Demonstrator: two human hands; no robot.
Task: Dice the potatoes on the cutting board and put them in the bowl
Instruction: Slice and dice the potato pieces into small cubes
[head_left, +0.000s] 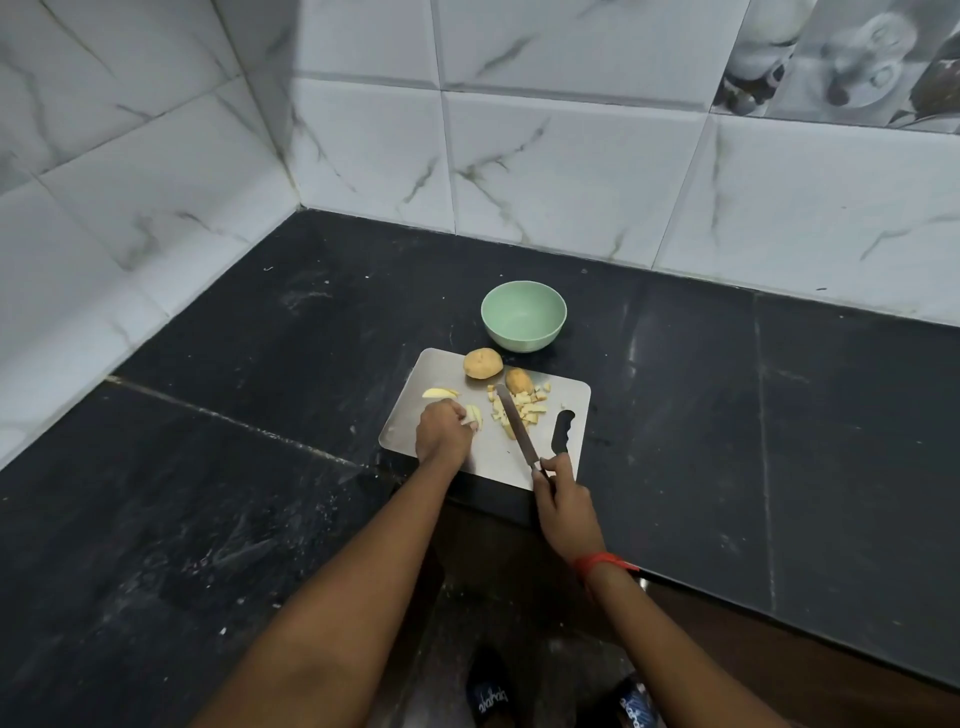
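— Steel cutting board (488, 460) on the black counter (260, 364), seen from the head camera. Which step is this?
— Dicing, part done, I'd say. A heap of diced pieces (525, 408) lies on the board's right half, and the knife (517, 426) blade is laid across it. The right hand (561, 512) has its fingers curled round the knife handle at the board's near edge.
— And the left hand (441, 434)?
— Its fingers are curled down on a small stack of pale potato slices (474, 415), pinning them to the board. One more slice (439, 393) lies just beyond it.
— Anything uncut?
— A whole potato (483, 362) sits at the far edge. Beside it is a skin-on piece (518, 380) touching the heap.
— The bowl (522, 339)?
— Green, just beyond the board, with nothing showing inside it. No potato has gone in.
— So next?
— Probably bring the blade over to the held slices and cut across them, with the left fingertips tucked back. Slices may slide on smooth steel.
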